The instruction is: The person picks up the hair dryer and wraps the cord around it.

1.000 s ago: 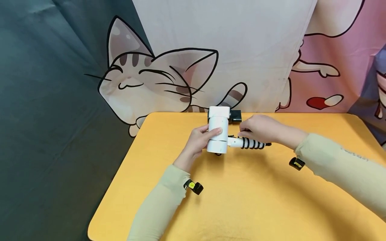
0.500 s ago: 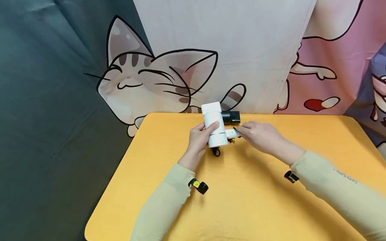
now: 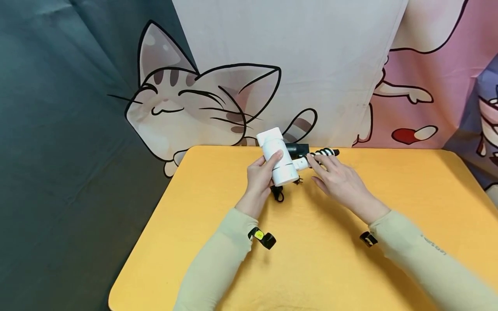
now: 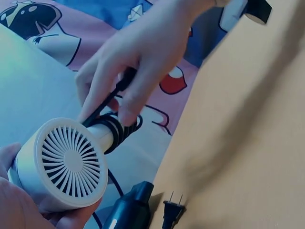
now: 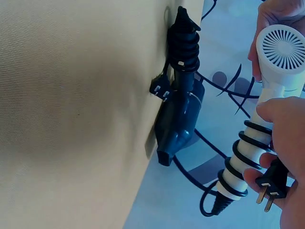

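Note:
A white hair dryer [image 3: 277, 151] is held up off the table by my left hand [image 3: 258, 180], the thumb across its barrel. Its slotted round grille [image 4: 74, 160] shows in the left wrist view. Black cord [image 5: 240, 155] is coiled around the white handle. My right hand [image 3: 344, 185] is at that handle and holds the loose end of the cord, its fingertips touching the handle near the barrel. The two-pin plug [image 5: 274, 181] sits among the right hand's fingers. Parts of the left fingers are hidden behind the barrel.
A black hair dryer [image 5: 178, 117] with its own coiled cord lies at the back of the yellow table [image 3: 186, 242]. Its plug [image 4: 172, 210] rests on the tabletop. A printed cat curtain [image 3: 218, 103] hangs just behind the back edge.
The white hair dryer has tilted, its upper end shifting left and its handle swinging up toward the back right. My right hand has moved along with the handle, fingers now more spread.

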